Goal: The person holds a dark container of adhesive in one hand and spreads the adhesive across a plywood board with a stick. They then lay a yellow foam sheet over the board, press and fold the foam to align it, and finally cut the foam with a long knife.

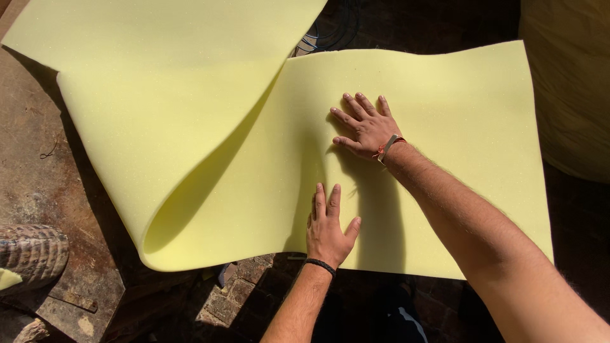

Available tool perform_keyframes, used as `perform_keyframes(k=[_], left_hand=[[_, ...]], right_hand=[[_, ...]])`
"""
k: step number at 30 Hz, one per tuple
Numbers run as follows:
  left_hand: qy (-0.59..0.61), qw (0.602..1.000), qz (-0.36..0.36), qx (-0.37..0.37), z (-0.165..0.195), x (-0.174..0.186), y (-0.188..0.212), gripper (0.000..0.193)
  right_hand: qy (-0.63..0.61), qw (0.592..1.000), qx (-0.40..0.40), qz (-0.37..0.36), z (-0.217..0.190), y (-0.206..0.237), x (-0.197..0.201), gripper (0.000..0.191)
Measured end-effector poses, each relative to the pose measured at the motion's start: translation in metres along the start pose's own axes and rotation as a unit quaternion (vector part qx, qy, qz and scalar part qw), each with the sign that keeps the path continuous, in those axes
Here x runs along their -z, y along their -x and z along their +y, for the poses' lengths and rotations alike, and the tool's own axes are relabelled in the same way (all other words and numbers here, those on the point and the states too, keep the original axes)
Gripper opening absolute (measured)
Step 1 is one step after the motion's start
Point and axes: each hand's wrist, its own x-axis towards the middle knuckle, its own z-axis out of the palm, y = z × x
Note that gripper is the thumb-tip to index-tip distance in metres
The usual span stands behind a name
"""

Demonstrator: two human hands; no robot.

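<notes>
1. Head view looks straight down on a large pale yellow foam sheet (445,159) that fills most of the frame, from the upper left to the right edge.
2. Its left part is folded up and over in a soft curl (159,146), so the fold throws a dark shadow along the middle of the picture; the right part lies flat.
3. Both hands press on the flat part just right of the fold, which seems to be why that half stays down while the rest arches.
4. Left hand (327,228), at lower centre, lies palm down with fingers straight and close together, pointing toward the top of the frame, thumb spread to the right. It is flat and grips nothing. A dark band (319,265) circles its wrist.
5. Right hand (365,127), near the centre, also rests palm down, fingers fanned and pointing to the upper left. It too is spread flat, clasping nothing. An orange and pale band (387,147) sits at the wrist.
6. Right forearm runs in from the lower right corner across the sheet; the left forearm rises from the bottom edge.
7. Under the sheet's near edge a patch of worn brick floor (238,295) shows; a rusty metal surface (44,165) lies at the left, with a ribbed rounded object (32,254) at the lower left.
</notes>
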Motion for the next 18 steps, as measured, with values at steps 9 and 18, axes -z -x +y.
perform_keyframes(k=[9, 18], left_hand=[[-0.214, 0.975, -0.061, -0.007, 0.025, -0.005, -0.081, 0.088], [-0.209, 0.977, -0.041, 0.001, 0.024, -0.013, -0.111, 0.088]], right_hand=[[-0.040, 0.999, -0.011, 0.011, 0.024, -0.041, -0.031, 0.079], [-0.073, 0.945, -0.319, -0.025, 0.196, 0.176, -0.011, 0.093]])
